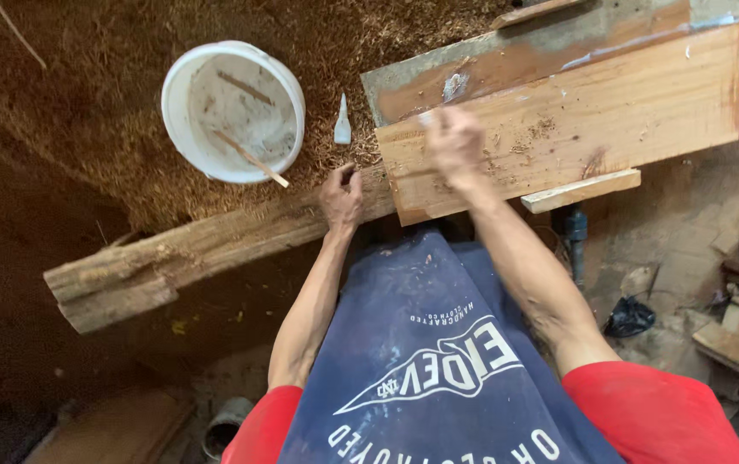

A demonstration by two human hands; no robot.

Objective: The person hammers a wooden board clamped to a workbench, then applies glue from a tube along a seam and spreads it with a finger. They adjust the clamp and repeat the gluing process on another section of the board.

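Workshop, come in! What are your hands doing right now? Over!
Left hand gripping the rough beam. Right hand blurred, pressed on the plank. White bucket off to the side in sawdust. Over.

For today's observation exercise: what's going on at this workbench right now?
A person in a blue apron is working a pale wooden board. The right hand, blurred with motion, presses on the board's near left end. The left hand rests on a rough old beam. A white bucket with sticks inside sits on the sawdust.

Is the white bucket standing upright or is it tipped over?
Upright. The white bucket stands on the sawdust with its round mouth facing up, and thin wooden sticks lie inside on its bottom.
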